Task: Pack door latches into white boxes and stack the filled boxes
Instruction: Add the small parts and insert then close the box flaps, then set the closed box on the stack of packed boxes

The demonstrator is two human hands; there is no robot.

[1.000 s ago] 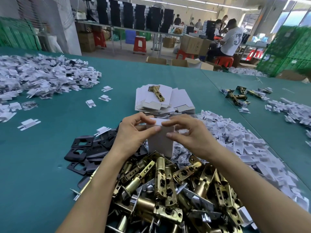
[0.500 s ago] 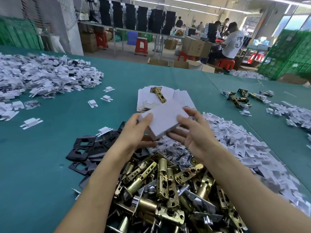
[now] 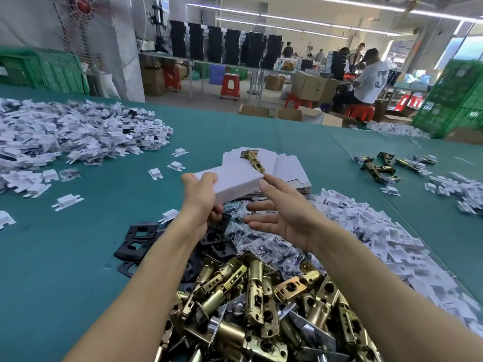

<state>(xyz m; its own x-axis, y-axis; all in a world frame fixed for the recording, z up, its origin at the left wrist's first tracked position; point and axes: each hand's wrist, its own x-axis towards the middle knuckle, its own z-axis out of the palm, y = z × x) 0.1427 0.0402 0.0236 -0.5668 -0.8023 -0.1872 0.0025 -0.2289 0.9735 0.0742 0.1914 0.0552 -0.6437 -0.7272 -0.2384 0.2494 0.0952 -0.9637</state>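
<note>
Your left hand grips the closed white box above the table's middle; your right hand, fingers spread, holds nothing. Door latches heap at the near edge.

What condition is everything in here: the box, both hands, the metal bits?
White box: closed, held off the table.
Left hand: grips the box's left end.
Right hand: open, fingers straight, at the box's right end; contact unclear.
Single latch: lying on the flat cartons.
Flat cartons: unfolded, stacked.
Latch pile: loose, unpacked.
</note>
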